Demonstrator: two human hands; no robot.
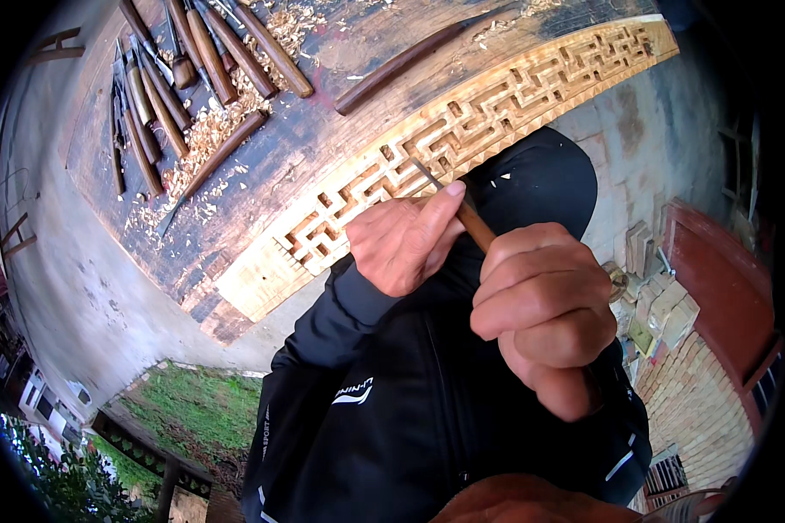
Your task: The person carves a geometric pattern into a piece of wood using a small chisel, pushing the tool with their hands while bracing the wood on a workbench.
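A long pale wooden board (262,283), cut with a fretwork pattern of angular grooves, lies slantwise along the near edge of the worktable. My right hand (545,305) is wrapped in a fist round the brown handle of a carving chisel (475,227). The chisel's thin metal blade slants up and left, its tip at the grooves near the board's middle. My left hand (406,240) rests against the board's near edge, its thumb and fingers closed on the chisel where blade meets handle. The left fingertips are partly hidden.
Several wood-handled carving tools (209,52) are bunched at the table's far left among curled wood shavings (214,131). A single chisel (221,155) lies nearer, another dark-handled one (401,68) beyond the board. The worn wooden table (323,139) ends at the left. Bricks (663,305) sit at right.
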